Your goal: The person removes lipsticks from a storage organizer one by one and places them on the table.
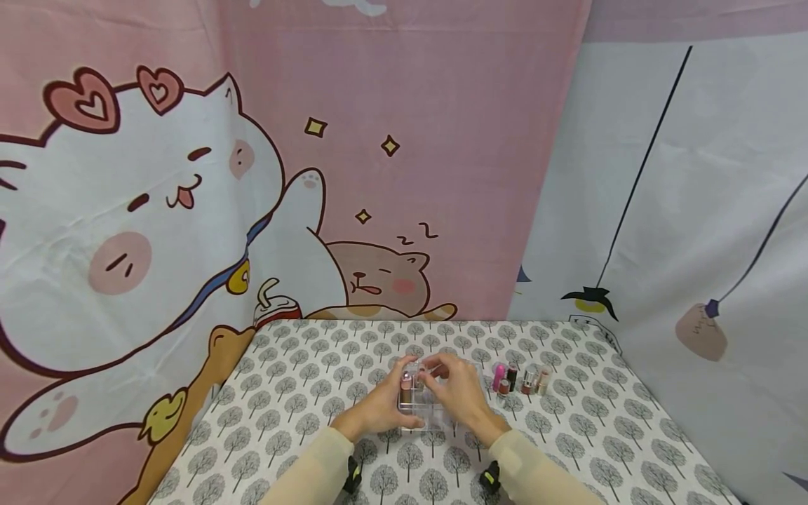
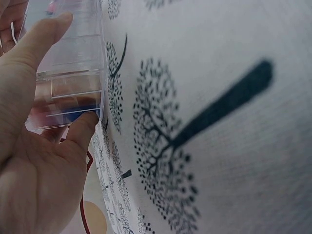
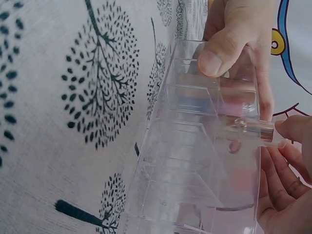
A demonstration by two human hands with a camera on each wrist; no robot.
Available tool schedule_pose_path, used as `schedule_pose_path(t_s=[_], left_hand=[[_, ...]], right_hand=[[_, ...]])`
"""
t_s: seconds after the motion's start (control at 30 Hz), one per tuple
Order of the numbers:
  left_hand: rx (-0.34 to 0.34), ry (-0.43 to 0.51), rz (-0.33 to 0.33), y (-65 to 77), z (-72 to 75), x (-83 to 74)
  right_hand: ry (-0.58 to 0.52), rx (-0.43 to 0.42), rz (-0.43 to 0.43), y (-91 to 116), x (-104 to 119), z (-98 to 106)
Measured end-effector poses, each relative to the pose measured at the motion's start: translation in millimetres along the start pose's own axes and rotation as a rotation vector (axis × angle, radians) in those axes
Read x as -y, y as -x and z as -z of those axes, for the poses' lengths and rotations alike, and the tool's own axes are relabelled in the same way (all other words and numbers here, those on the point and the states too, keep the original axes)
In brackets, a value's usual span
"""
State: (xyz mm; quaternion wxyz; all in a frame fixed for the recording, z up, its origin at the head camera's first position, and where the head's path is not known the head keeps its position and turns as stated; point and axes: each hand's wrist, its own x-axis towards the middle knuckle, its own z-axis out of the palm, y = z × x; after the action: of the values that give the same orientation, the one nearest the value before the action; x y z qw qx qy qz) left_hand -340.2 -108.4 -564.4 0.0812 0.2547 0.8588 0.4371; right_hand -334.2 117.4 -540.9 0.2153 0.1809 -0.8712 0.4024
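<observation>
A clear plastic organizer (image 1: 431, 421) with divided compartments stands on the patterned cloth in front of me. My left hand (image 1: 381, 405) grips its left side, the thumb along the front and fingers around the far side. My right hand (image 1: 462, 394) reaches over the top. In the right wrist view, its thumb and fingers pinch the shiny end of a lipstick tube (image 3: 266, 131), whose lower part is inside a compartment. Beside that tube, another lipstick (image 1: 405, 390) with a pinkish upper part and brownish base stands in the left compartment. A blue patch (image 2: 82, 113) shows through the organizer's wall.
Right of the organizer stand several cosmetic tubes: a bright pink one (image 1: 499, 376), a black one (image 1: 512, 377), a short red one (image 1: 503, 388), and a pale one (image 1: 543, 382). A cartoon-printed curtain (image 1: 442, 175) hangs behind the table.
</observation>
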Motion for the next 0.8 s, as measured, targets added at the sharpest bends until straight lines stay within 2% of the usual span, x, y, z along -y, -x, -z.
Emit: schedule_pose_path(t_s=[0.3,0.67,0.8], left_hand=[[0.000,0.023,0.006,1.0,-0.1,0.4],[0.003,0.018,0.012,0.0,0.5,-1.0],[-0.002,-0.003,0.008,0.4,-1.0,0.0]], right_hand=[[-0.036,-0.029,0.042,-2,2,5],[-0.062,-0.040,0.025,-1,4,14],[-0.061,-0.069,0.063,0,3,16]])
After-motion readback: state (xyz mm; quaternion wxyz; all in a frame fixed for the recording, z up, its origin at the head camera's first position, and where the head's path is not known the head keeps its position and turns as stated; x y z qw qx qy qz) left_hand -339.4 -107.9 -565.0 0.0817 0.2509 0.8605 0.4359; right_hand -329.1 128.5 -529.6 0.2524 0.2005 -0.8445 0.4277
